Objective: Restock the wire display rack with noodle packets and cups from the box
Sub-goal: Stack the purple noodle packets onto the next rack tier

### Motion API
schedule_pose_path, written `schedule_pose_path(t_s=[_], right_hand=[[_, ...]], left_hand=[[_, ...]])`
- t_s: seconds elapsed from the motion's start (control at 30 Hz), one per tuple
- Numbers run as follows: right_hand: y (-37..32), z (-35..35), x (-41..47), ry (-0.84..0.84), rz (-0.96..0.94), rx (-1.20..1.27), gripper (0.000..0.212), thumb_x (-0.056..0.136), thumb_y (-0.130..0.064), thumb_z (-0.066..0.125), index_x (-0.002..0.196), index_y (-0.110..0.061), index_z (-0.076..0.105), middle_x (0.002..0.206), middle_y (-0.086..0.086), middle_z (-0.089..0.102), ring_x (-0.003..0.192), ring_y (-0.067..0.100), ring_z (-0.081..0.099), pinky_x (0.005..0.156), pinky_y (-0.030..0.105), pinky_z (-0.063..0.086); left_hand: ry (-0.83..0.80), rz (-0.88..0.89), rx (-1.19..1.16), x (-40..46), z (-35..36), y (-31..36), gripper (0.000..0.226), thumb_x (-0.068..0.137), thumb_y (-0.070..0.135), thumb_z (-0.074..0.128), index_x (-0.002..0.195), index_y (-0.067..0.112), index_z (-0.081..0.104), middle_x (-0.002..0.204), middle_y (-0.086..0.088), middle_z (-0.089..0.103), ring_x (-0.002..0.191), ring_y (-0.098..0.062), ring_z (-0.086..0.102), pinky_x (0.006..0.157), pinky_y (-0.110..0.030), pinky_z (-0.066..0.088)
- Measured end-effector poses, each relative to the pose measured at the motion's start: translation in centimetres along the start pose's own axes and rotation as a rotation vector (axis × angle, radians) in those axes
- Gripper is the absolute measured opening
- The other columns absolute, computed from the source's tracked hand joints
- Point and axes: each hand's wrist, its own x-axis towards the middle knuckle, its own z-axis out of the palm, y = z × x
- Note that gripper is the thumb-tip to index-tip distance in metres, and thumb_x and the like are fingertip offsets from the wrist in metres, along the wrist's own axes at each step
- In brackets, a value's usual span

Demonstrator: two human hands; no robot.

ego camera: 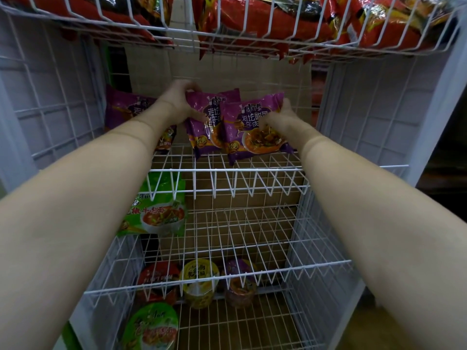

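On the white wire rack's middle shelf (252, 170), left hand (180, 97) and right hand (283, 120) each grip a shiny purple plastic noodle packet (209, 117), fingers curled tight; the right one's packet (255, 125) overlaps it.

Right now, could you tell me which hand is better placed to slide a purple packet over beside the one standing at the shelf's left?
Left. The left hand grips the rear purple packet, nearer the standing packet; the right hand holds the front one.
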Motion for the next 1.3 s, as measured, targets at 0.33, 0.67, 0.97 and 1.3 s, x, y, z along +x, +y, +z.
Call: schedule_pose_path(t_s=[0.33, 0.67, 0.97, 1.3], right_hand=[[0.0, 0.0, -0.2, 0.033, -0.073, -0.004, 0.08, 0.084, -0.008, 0.079, 0.149, -0.013, 0.032, 0.143, 0.006, 0.051, 0.136, 0.025, 0.046, 0.112, 0.037, 0.036], [0.2, 0.3, 0.6, 0.071, -0.152, 0.267, 0.056, 0.083, -0.003, 0.078, 0.123, -0.024, 0.045, 0.111, -0.005, 0.063, 0.112, 0.019, 0.061, 0.105, 0.044, 0.05], [0.9, 0.2, 1.6, 0.154, 0.036, -0.125, 0.113, 0.077, -0.03, 0.087, 0.16, -0.021, 0.012, 0.16, 0.013, 0.029, 0.146, 0.034, 0.033, 0.118, 0.049, 0.034], [-0.8, 3.6, 0.4, -0.012, -0.359, -0.855, 0.137, 0.056, -0.07, 0.085, 0.16, -0.038, 0.002, 0.168, 0.005, -0.008, 0.151, 0.046, -0.011, 0.112, 0.078, 0.006]], left_hand=[[0.166, -0.135, 0.043, 0.7, 0.1, -1.9, 0.1, 0.067, 0.011, 0.092, 0.149, 0.012, 0.035, 0.149, -0.012, 0.045, 0.138, -0.03, 0.043, 0.111, -0.042, 0.041], [0.159, -0.017, 0.492, 0.6, 0.5, -1.5, 0.072, 0.081, 0.016, 0.082, 0.142, 0.026, 0.046, 0.157, -0.017, 0.023, 0.144, -0.04, 0.025, 0.115, -0.053, 0.035], [0.055, 0.19, 0.943, 0.8, 1.2, -0.9, 0.069, 0.092, 0.021, 0.066, 0.154, 0.024, 0.035, 0.153, -0.015, 0.038, 0.141, -0.036, 0.033, 0.115, -0.051, 0.024], [-0.061, 0.173, 1.026, 0.7, 2.0, -0.8, 0.12, 0.071, 0.048, 0.086, 0.16, 0.021, 0.009, 0.162, -0.014, 0.023, 0.149, -0.037, 0.018, 0.118, -0.063, 0.01]])
